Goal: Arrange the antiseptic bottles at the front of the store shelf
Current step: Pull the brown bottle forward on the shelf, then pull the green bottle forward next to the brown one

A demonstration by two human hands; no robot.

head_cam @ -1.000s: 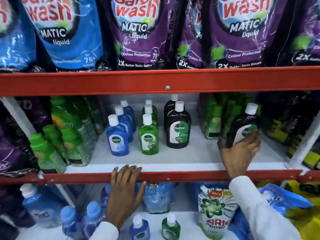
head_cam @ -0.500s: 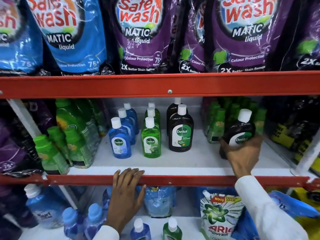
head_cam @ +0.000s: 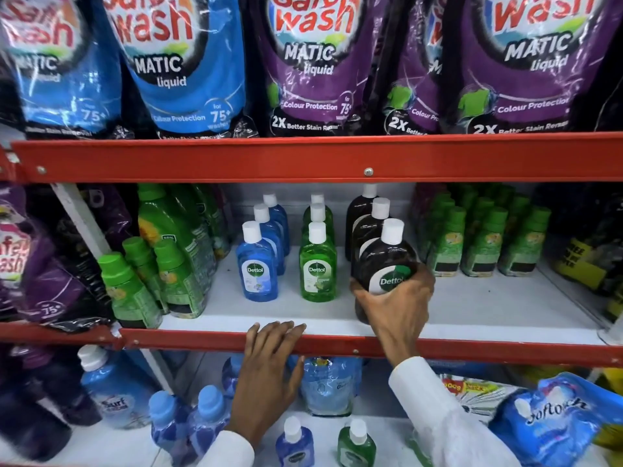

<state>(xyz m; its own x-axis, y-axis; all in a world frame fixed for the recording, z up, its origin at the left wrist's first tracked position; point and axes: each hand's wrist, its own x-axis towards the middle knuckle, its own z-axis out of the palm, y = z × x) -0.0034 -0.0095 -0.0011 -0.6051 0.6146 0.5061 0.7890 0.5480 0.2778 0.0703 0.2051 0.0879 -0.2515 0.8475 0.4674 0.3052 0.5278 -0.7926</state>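
On the middle shelf point(head_cam: 472, 308), near its front edge: brown antiseptic bottle going down at the head of the brown row.
My right hand point(head_cam: 397, 308) is wrapped round the brown bottle point(head_cam: 384, 261) low on its body; left hand point(head_cam: 269, 365) flat on the red lip, holding nothing. Rigid, likely smooth and fairly heavy — I'd grip the body, not the cap.

Both bare hands emerge from long white sleeves point(head_cam: 438, 412) with loose cuffs.
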